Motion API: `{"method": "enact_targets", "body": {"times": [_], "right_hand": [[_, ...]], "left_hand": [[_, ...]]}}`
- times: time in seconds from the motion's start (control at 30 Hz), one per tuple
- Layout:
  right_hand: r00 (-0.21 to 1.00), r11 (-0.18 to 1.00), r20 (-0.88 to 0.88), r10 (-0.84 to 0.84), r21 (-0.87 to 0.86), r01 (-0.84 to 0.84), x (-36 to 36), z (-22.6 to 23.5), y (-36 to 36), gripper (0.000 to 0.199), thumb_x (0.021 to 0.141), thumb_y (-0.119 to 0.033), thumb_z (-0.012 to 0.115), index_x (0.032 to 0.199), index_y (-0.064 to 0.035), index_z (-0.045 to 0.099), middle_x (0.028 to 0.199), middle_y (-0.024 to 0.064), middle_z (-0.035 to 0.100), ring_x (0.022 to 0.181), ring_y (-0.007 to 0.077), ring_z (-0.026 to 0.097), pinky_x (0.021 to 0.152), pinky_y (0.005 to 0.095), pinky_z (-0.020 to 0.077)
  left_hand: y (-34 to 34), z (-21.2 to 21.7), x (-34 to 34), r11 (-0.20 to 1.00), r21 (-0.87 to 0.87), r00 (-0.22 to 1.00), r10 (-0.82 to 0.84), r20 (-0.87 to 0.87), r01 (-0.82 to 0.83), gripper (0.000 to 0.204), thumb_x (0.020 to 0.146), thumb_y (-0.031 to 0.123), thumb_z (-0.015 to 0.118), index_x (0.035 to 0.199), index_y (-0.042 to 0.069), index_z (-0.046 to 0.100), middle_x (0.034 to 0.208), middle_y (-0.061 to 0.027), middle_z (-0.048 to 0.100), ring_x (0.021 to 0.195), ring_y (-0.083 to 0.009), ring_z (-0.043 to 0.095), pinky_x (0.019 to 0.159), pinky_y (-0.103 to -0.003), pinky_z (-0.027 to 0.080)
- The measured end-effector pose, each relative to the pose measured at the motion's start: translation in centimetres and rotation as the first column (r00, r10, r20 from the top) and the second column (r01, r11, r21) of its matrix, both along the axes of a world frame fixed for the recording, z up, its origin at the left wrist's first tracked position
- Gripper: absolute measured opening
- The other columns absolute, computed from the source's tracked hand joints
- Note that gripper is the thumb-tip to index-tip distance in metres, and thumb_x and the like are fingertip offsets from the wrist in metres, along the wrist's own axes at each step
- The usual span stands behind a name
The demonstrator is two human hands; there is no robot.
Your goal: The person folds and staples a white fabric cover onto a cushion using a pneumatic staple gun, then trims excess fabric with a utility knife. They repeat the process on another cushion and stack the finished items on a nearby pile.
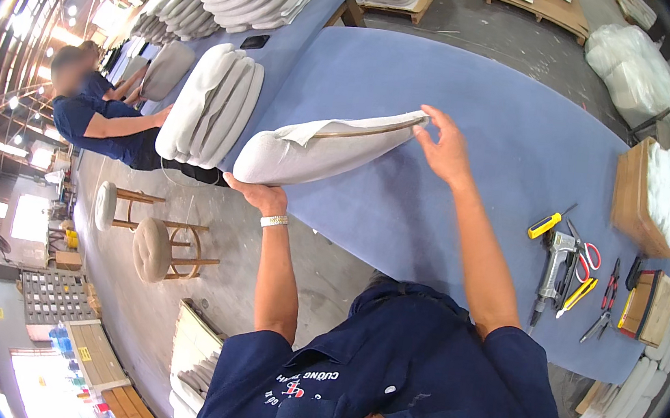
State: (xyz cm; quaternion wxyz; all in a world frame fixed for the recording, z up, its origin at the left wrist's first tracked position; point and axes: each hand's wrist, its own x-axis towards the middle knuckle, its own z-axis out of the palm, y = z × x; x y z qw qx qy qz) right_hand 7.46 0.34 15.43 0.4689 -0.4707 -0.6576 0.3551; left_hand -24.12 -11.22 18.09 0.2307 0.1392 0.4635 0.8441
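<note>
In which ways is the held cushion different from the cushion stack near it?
The held cushion is a single piece; the cushion stack has several pieces. The left hand and right hand hold up the held cushion; the cushion stack rests on a blue tabletop. The held cushion shows a thin brown edge; the cushion stack shows none. Both are pale grey.

Toward 9 o'clock, the left hand [261,195] lies palm up, some fingers hidden, its forearm [275,284] pointing to 12. Toward 2 o'clock, the right hand [446,147] pinches with thumb and forefinger pointing toward 11, its bare forearm [480,245] slanting to 11 as well.
</note>
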Motion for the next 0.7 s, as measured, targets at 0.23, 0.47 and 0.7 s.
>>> {"method": "enact_targets", "body": {"times": [0.23, 0.47, 0.7], "right_hand": [[0.996, 0.949, -0.018, -0.083, -0.306, 0.074, 2.3, -6.5, 3.7, 0.053, 0.094, -0.022, 0.069, 0.143, -0.0067, 0.056, 0.145, 0.0167, 0.059, 0.125, 0.0315, 0.063, 0.102, 0.0423, 0.0516], [0.997, 0.872, -0.071, 0.034, -0.485, -0.064, -0.2, -7.4, 6.0, 0.06, 0.098, -0.015, 0.065, 0.155, -0.0143, 0.045, 0.154, 0.0151, 0.051, 0.137, 0.0276, 0.054, 0.106, 0.04, 0.0493], [0.891, 0.734, -0.229, 0.392, -0.506, -0.453, -6.0, -6.4, 11.5, 0.059, 0.094, -0.007, 0.061, 0.152, -0.0124, 0.05, 0.151, 0.0113, 0.053, 0.142, 0.0254, 0.047, 0.118, 0.04, 0.0371]], "left_hand": [[-1.5, -3.1, -1.9, 0.998, -0.033, 0.996, 0.06, 0.062, -0.059, 0.084, 0.097, 0.077, 0.032, 0.145, 0.011, 0.049, 0.149, -0.0085, 0.053, 0.137, -0.0312, 0.049, 0.116, -0.05, 0.037], [-5.0, -8.3, -4.8, 0.991, 0.036, 0.985, 0.126, 0.115, -0.13, 0.071, 0.099, 0.068, 0.033, 0.142, 0.016, 0.055, 0.143, -0.0074, 0.058, 0.136, -0.0322, 0.052, 0.114, -0.054, 0.042], [-4.9, -13.0, -6.5, 0.983, -0.051, 0.923, 0.184, 0.337, -0.177, 0.073, 0.094, 0.069, 0.039, 0.146, 0.02, 0.053, 0.147, -0.0072, 0.056, 0.135, -0.0347, 0.053, 0.111, -0.061, 0.046]]}}
